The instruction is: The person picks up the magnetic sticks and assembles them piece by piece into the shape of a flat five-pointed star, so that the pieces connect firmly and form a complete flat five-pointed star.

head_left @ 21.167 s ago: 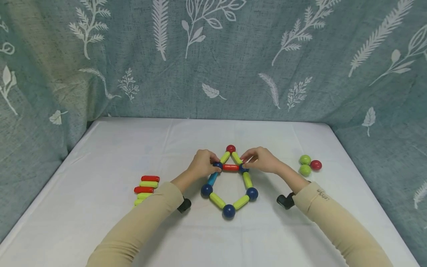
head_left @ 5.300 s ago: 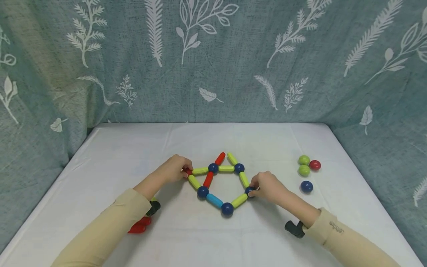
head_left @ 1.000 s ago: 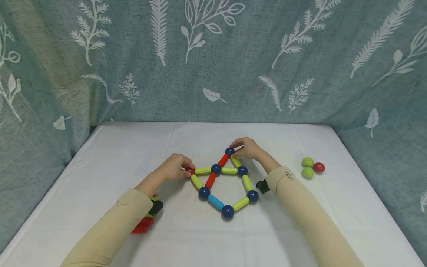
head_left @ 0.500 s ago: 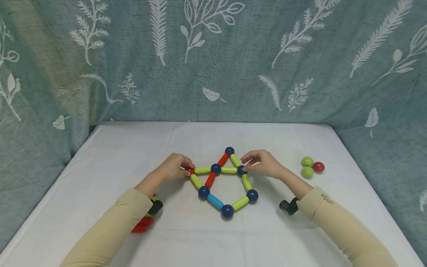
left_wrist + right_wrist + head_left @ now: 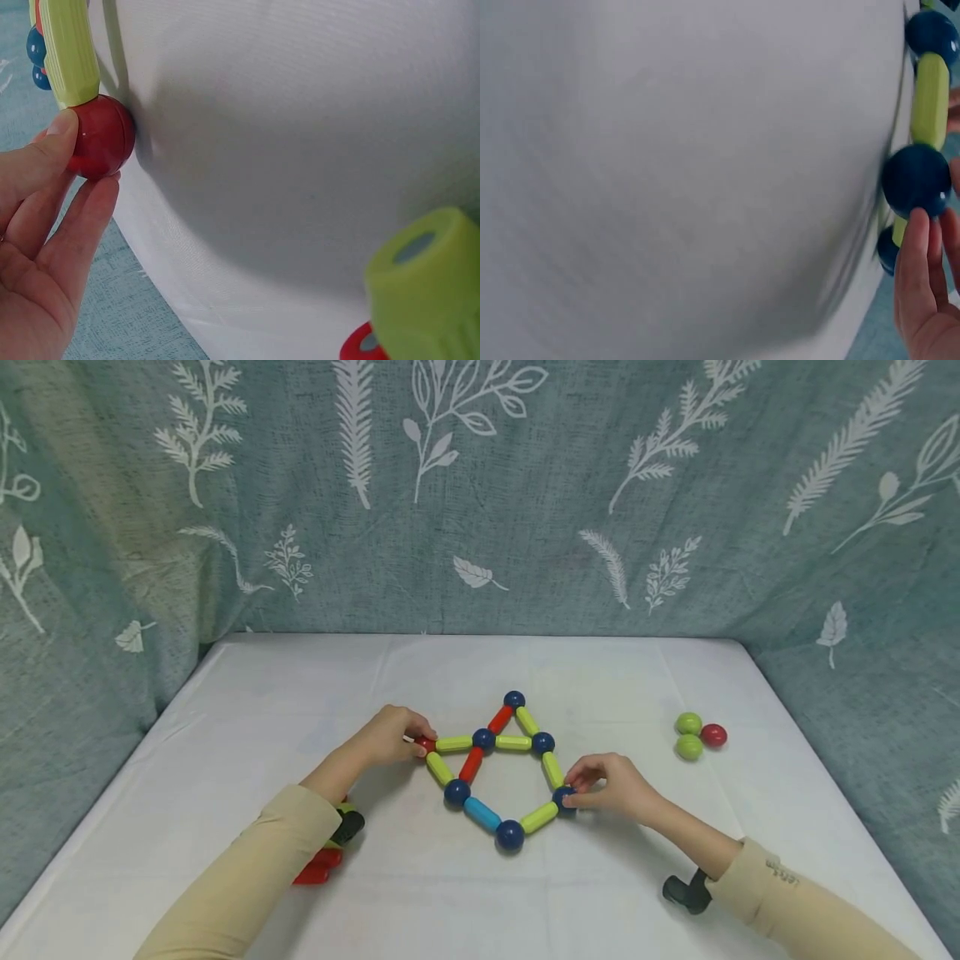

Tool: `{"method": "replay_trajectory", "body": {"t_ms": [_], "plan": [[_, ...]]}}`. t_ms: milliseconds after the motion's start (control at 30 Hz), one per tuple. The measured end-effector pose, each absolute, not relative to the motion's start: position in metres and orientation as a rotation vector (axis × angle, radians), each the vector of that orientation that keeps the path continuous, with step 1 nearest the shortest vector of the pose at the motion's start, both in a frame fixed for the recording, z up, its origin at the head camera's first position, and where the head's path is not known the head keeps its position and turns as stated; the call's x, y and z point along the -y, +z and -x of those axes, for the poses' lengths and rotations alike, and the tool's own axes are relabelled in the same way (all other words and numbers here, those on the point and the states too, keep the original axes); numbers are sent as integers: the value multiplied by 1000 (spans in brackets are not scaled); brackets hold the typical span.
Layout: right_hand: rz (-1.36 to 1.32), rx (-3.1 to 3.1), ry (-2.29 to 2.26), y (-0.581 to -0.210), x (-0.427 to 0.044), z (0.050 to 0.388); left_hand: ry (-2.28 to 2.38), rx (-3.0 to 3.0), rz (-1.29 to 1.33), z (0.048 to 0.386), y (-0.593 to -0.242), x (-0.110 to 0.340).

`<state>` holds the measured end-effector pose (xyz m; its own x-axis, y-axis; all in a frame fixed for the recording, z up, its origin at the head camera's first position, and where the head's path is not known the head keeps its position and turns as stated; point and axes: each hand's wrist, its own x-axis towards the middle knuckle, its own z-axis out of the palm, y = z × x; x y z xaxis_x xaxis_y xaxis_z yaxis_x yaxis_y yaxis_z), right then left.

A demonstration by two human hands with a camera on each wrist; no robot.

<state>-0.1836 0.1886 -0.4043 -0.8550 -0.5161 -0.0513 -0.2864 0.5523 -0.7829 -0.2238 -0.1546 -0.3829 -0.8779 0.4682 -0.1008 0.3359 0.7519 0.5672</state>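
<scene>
A flat frame of balls and short rods lies mid-table: a five-sided ring with one triangle at its top and another at its left. My left hand [image 5: 392, 735] pinches the red ball [image 5: 105, 139] at the left tip between thumb and fingers; two green rods meet there. On the ring's right corner, my right hand [image 5: 618, 787] holds a dark blue ball [image 5: 915, 180] between thumb and fingertips. A blue ball [image 5: 514, 699] tops the upper triangle, joining a red rod [image 5: 500, 720] and a green rod [image 5: 527, 721]. One blue rod [image 5: 482, 814] forms the lower left side.
Two green balls [image 5: 688, 723] and a loose red ball [image 5: 714, 735] sit at the right. Spare red rods [image 5: 318, 867] and a green rod [image 5: 427, 285] lie by the left forearm, partly hidden by it. A patterned cloth [image 5: 480, 502] hangs behind the table.
My right hand has left the top blue ball and come down the right side to the right corner ball. That top ball lay loose at the right earlier. My left hand has stayed put.
</scene>
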Motion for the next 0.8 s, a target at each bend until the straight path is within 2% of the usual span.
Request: {"method": "replay_trajectory", "body": {"t_ms": [500,800], "plan": [[639,-2651,-1101,-401,-185,181,721,-2738,-626,220,-377,151],[490,-2722,-999,-390,-187,204,678,-2674,-626,203,-373,144]]}}
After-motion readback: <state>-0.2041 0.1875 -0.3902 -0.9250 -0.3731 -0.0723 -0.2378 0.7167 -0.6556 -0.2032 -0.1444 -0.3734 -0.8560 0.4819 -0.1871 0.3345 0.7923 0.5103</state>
